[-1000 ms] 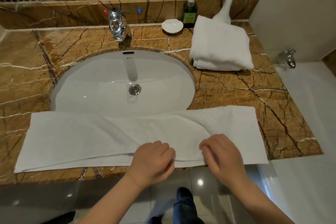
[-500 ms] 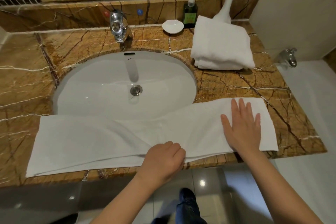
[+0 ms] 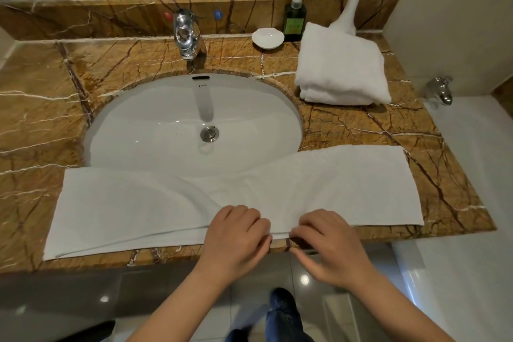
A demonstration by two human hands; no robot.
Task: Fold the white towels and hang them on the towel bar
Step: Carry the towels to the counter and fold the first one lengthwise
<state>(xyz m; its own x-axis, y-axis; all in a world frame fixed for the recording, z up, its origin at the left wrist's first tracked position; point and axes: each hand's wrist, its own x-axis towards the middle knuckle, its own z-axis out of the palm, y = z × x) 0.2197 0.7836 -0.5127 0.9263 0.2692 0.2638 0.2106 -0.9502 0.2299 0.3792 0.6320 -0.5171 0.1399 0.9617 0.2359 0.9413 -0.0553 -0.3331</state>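
Towel (image 3: 155,208): lies as a long folded strip along the front edge of the counter (image 3: 41,119), with its far edge overhanging the near rim of the sink (image 3: 155,125). The right end stops short of the front right corner.

Hands: the left hand (image 3: 236,236) and right hand (image 3: 330,247) sit close together at the middle of the towel's near edge. The fingers of both are curled and grip that edge.

Handling, as judged: soft, light and limp. It should hold no shape, sag where unsupported over the sink, and slide readily on polished stone. The best hold is at the edges or corners, taking the layers together (a grip on one layer would open the fold).

Surface: glossy brown veined marble. A folded stack (image 3: 344,64) of white towels sits toward the back right corner, with a dish (image 3: 268,38), bottle (image 3: 294,20) and vase (image 3: 347,11) along the back edge. The tap (image 3: 186,33) stands behind the sink.

Room: a mirror above and a grey tiled floor (image 3: 83,294) below. No towel bar is in view.
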